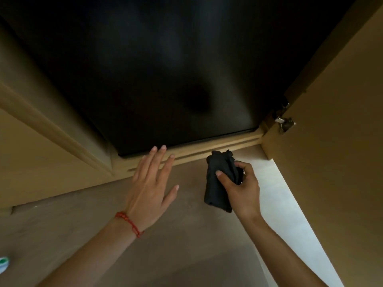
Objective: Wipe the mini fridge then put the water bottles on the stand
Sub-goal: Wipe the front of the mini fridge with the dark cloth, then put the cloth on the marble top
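The black mini fridge (157, 75) fills the upper middle of the head view, set inside a wooden cabinet with its door closed. My left hand (149, 187) is flat with fingers spread, its fingertips at the wooden sill just under the fridge's lower edge. It wears a red thread bracelet at the wrist. My right hand (241, 189) grips a folded black cloth (219, 179), held a little below and right of the fridge's bottom corner, apart from the fridge. A bit of a water bottle (3, 264) shows at the far left edge.
The open wooden cabinet door (335, 146) stands at the right, with a metal hinge (285, 123) near the fridge's bottom right corner. Wooden cabinet panels (41, 162) run along the left. A beige floor (165, 255) lies below my arms.
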Motion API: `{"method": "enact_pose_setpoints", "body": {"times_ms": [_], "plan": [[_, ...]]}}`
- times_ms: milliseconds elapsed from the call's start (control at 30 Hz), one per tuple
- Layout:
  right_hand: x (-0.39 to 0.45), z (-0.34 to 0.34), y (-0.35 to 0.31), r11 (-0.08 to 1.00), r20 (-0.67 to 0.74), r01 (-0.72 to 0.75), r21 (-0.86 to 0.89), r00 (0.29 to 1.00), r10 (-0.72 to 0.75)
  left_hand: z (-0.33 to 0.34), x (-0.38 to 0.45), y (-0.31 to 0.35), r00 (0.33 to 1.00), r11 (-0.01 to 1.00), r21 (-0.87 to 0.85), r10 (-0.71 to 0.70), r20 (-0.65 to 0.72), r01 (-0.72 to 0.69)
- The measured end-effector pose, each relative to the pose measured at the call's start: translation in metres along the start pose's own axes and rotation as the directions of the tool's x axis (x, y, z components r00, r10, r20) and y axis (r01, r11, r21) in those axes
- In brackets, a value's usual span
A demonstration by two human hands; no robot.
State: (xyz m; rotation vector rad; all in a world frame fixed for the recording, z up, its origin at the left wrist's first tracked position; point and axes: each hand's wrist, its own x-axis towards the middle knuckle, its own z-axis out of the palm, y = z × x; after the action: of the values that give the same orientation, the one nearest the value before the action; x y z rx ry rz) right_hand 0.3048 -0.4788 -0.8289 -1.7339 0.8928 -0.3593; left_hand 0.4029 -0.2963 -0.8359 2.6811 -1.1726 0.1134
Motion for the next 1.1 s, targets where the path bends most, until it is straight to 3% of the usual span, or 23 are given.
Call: {"method": "enact_pose_setpoints", "body": {"times_ms": [267,600,800,1100], "plan": [[-0.028,-0.06,-0.067,0.995,-0.001,-0.08,-0.052,0.997,0.08,-0.081,0.011,0.044,0.993,0.996,-0.049,0.076,0.087,-0.072],[-0.081,-0.14,-0.191,0.972,-0.039,-0.231,0.037,0.972,0.232,-0.218,0.01,0.11,0.98,0.996,-0.08,0.048,0.191,-0.033],[-0.116,-0.182,-0.274,0.937,-0.078,-0.322,0.134,0.939,0.334,-0.304,0.01,0.143,0.982,0.99,-0.144,0.029,0.185,-0.002],[-0.163,-0.24,-0.395,0.95,-0.045,-0.298,0.087,0.952,0.303,-0.442,0.012,0.19,0.986,0.993,-0.11,-0.032,0.165,0.05]]}}
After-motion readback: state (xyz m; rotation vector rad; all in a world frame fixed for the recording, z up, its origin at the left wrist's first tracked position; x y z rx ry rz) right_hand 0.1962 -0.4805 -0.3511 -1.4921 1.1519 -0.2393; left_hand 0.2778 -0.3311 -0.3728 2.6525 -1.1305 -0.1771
